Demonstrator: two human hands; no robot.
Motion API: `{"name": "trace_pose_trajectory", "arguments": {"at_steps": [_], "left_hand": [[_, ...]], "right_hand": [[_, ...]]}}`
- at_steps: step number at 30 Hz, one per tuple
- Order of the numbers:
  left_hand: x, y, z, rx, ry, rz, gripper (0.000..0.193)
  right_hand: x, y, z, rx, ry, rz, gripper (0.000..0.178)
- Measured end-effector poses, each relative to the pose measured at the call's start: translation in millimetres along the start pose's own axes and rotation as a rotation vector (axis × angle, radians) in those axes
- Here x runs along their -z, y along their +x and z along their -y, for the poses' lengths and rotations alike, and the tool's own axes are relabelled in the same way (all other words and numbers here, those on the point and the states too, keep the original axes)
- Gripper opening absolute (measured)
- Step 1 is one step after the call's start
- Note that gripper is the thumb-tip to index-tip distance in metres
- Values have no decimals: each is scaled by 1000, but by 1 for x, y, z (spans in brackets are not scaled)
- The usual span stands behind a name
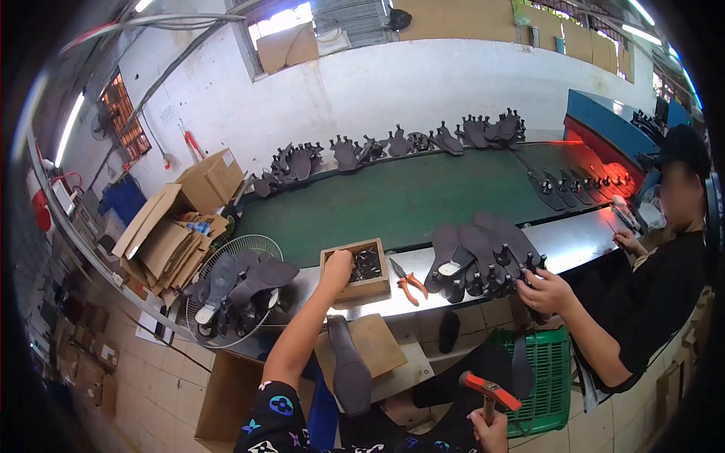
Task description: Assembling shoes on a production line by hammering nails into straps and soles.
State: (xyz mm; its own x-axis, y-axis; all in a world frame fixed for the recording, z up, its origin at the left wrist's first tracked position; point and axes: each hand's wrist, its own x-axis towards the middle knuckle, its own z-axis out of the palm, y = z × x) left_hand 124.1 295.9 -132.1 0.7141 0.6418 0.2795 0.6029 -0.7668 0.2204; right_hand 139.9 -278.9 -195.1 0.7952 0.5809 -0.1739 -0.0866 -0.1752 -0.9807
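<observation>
My left hand [339, 266] dips into a small wooden box [368, 288] of dark metal bits, perhaps nails or screws; its fingers curl downward and what they pinch is hidden. Low in front of me, my right hand [492, 432] grips a hammer [491, 390] by its handle, the orange-red head upward. A long dark shoe sole [351, 370] lies before me, over a tan board [377, 343]. Beside the box rest pliers [408, 283] with orange handles. Several dark soles with heels [483, 253] are piled right of the pliers.
A green conveyor belt [377, 204] runs behind the metal ledge, soles lined along its far side. A wire basket [226, 283] of soles stands left, near cardboard boxes [208, 181]. At right a co-worker's hand [547, 293] touches the sole pile, above a green crate [547, 377].
</observation>
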Motion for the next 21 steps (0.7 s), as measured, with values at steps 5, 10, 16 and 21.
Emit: {"name": "trace_pose_trajectory", "arguments": {"at_steps": [5,10,16,21], "left_hand": [[3,2,-2,-54,-125,-87,13],[7,1,-1,-108,18,-124,10],[36,-13,-1,-205,-27,-119,13],[95,-76,-54,-151,-543,-364,9]], "right_hand": [[-8,28,67,106,241,205,20],[-21,47,112,176,408,400,22],[-37,61,126,230,428,520,22],[-60,85,164,357,391,394,27]]}}
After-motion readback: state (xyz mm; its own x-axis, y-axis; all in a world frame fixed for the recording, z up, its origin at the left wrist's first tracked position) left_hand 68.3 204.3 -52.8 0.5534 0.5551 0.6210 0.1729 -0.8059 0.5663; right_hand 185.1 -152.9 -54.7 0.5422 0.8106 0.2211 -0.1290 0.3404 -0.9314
